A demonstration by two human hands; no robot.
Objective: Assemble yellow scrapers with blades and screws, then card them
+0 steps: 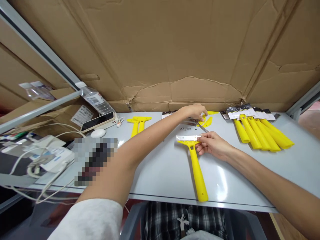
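A yellow scraper [197, 170] lies on the table before me, handle toward me, with a flat metallic blade [186, 137] across its head. My right hand [211, 145] is closed at the right end of that head, fingers touching it. From the same hand a thin metal rod-like tool [202, 126] points up and left; its kind is unclear. Farther back, my left hand [196, 111] reaches across with its fingertips pinched at a small yellow plastic piece [204, 117]. Another flat yellow piece [207, 123] lies just below these fingertips.
Several yellow scrapers with card labels [260, 133] lie at the right. Two yellow scraper bodies [138, 123] are partly behind my left forearm. Left are a phone [98, 121], a plastic bottle [97, 100] and white cables [47, 186]. A cardboard wall [175, 50] stands behind.
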